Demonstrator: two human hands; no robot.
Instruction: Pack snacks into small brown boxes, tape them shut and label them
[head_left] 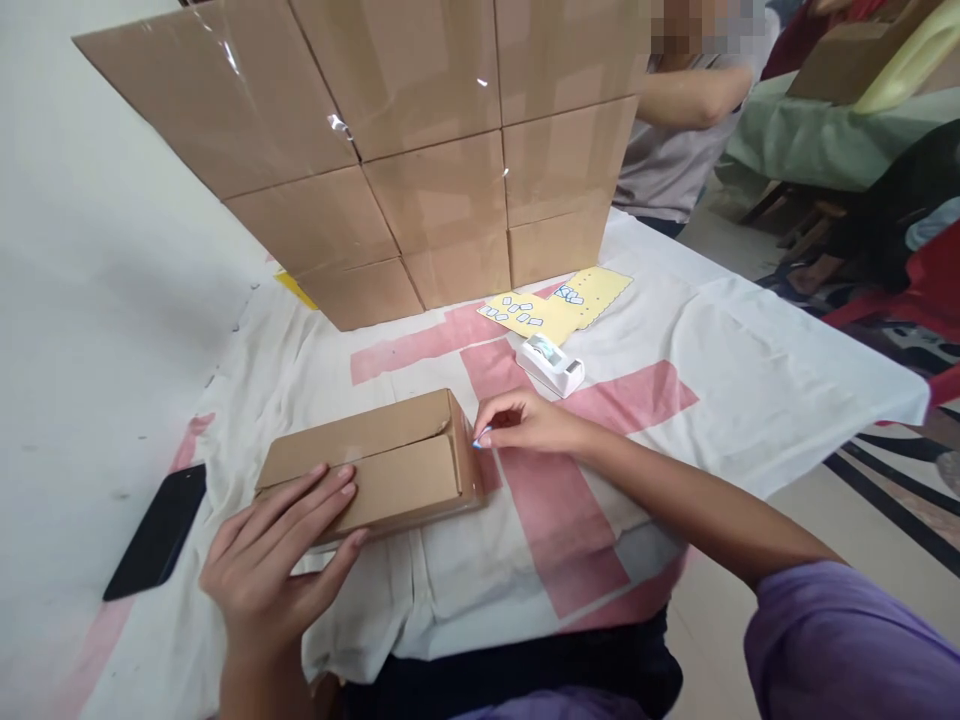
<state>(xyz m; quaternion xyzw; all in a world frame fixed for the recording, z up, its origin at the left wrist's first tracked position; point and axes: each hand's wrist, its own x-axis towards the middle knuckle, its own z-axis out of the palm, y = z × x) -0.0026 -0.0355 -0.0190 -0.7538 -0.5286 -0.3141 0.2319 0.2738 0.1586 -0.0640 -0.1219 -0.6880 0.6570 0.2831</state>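
Observation:
A closed brown cardboard box [390, 445] lies on the cloth-covered table in front of me. My left hand [281, 550] rests on its near left part, fingers stretched flat over the top and thumb by the near edge. At the box's right end, my right hand [517, 420] pinches a small blue-and-white piece [481, 437] between thumb and fingertips. That piece is close to the end face; whether it touches the cardboard I cannot tell. Beyond the right hand stands a white tape dispenser [551, 364]. Behind it lies a yellow sheet [559, 312] bearing several small white pieces with blue edges.
A tall stack of cardboard boxes [435, 160] rises at the back of the table. On the left, a black phone [156, 535] lies near the white wall [90, 300]. Another person [667, 140] is behind the stack at right, near a second table [810, 140] and a red chair [930, 280].

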